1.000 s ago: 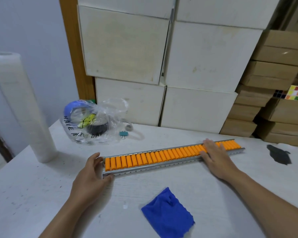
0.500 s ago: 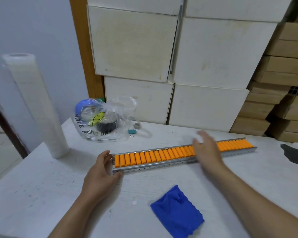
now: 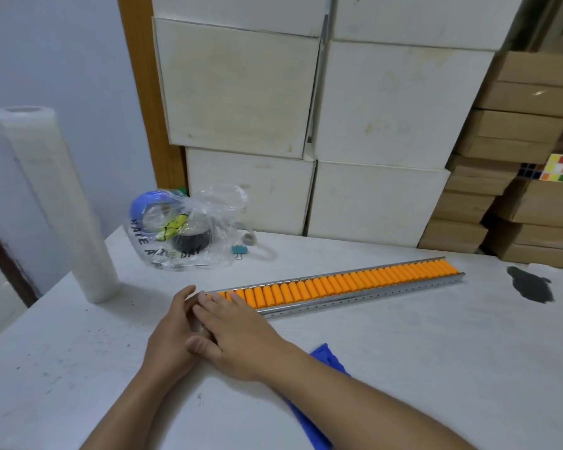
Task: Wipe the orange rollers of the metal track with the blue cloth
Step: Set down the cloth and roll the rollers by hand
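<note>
Both hands, left hand [image 3: 168, 332] and right hand [image 3: 233, 332], at metal track [image 3: 364, 295] end.

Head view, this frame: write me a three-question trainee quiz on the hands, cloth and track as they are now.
1. True or false: the blue cloth is in a hand.
2. Which end of the metal track do both hands cover? A) the end nearer the plastic bag B) the end nearer the dark stain C) the middle
3. Fill in: the right hand lies flat across the orange ____.

Key
1. False; it lies on the table, partly under the right forearm.
2. A; the left hand is there too.
3. rollers
</note>
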Tool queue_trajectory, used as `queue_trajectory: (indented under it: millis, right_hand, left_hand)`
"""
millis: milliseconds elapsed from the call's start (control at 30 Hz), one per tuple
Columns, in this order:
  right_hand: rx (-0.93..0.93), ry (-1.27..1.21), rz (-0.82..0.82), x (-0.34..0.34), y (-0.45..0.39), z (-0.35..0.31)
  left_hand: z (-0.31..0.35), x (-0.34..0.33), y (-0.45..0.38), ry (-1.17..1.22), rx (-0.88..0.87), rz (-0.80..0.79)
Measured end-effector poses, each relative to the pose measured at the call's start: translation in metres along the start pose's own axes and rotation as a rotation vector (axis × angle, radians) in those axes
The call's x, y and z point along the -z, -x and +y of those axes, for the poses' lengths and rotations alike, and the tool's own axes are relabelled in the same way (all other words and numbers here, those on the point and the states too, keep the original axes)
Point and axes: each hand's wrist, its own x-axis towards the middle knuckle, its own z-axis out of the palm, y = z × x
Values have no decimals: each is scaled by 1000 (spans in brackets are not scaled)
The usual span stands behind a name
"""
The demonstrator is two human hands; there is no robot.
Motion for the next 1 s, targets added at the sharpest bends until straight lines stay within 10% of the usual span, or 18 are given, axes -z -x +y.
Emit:
queue_trajectory:
  millis: [300, 1000]
  right_hand:
    - [-108, 62, 25, 25, 48, 70]
    - [-1249, 114, 399, 102, 189, 301]
  left_hand:
    - [2, -3, -2, -24, 17, 75]
    - [-1, -4, -2, 4, 57, 55]
